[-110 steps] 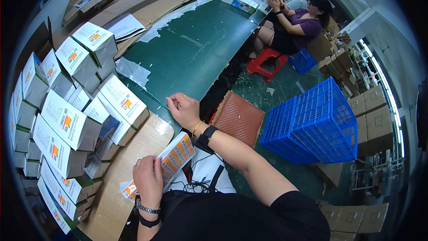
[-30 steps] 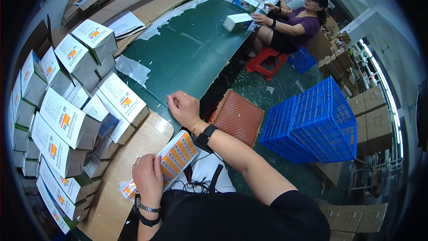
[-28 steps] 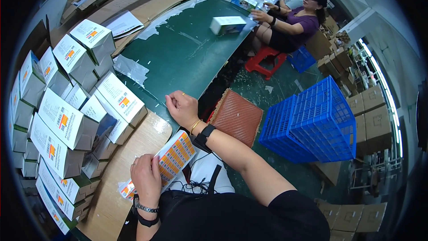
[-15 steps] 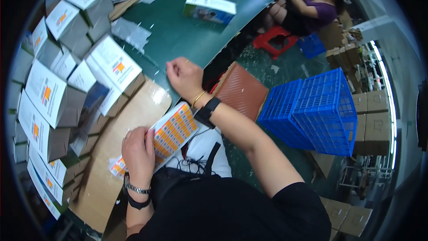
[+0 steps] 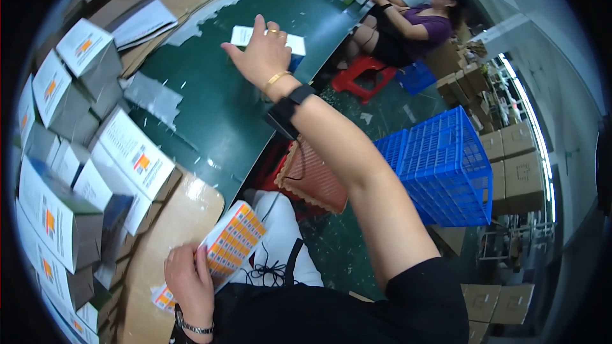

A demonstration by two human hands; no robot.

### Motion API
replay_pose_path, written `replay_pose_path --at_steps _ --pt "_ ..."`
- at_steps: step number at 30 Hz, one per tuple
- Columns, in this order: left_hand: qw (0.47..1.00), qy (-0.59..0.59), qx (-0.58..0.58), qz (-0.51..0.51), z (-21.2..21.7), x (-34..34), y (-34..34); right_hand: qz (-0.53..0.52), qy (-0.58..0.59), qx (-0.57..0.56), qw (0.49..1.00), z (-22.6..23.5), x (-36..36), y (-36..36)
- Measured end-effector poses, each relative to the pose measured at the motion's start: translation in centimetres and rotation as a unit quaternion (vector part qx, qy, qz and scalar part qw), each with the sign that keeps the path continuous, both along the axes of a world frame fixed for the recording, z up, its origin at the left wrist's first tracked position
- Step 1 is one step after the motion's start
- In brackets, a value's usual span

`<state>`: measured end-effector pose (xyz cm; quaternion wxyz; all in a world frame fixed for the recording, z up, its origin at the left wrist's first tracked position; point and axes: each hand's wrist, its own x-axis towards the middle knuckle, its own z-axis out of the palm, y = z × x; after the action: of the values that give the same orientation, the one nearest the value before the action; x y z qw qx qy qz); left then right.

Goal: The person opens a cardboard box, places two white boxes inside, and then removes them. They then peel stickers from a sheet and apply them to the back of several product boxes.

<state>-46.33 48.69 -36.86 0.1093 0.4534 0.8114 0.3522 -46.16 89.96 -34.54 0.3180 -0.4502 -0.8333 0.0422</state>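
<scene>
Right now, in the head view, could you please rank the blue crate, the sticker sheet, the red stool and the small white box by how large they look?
1. Blue crate, clearly the largest.
2. Sticker sheet under the left hand.
3. Red stool and small white box at the right hand: they look alike, and both are far off and partly hidden, so no ranking.

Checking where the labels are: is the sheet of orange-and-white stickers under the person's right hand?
No, the sheet of orange-and-white stickers lies under the left hand; the right hand is stretched out to a white box on the green belt.
</scene>
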Motion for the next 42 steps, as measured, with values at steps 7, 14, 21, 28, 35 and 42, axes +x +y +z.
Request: replay_pose_path --at_steps 7,14,21,28,35,42 --pt "0.999 -0.011 -0.032 0.004 0.2 0.5 0.5 -0.024 -0.125 -0.021 0.992 -2.5 0.3 1.6" --pt "1.0 0.007 -0.025 0.004 0.2 0.4 0.3 0.313 -0.045 -0.04 0.948 -3.4 7.9 -5.2" --pt "0.999 0.029 0.006 -0.025 -0.4 0.5 -0.6 0.497 0.048 -0.199 0.843 -2.6 14.5 -10.1" --pt "0.996 0.017 0.03 -0.085 1.3 2.0 0.0 0.481 0.05 -0.176 0.857 -1.6 14.5 -12.2" --pt "0.987 0.038 0.088 -0.125 3.3 2.5 0.8 0.492 0.06 -0.086 0.864 3.4 17.6 -23.9" --pt "0.979 0.044 0.099 -0.172 3.9 3.1 -0.1 0.452 0.031 -0.169 0.875 1.4 19.8 -25.6"
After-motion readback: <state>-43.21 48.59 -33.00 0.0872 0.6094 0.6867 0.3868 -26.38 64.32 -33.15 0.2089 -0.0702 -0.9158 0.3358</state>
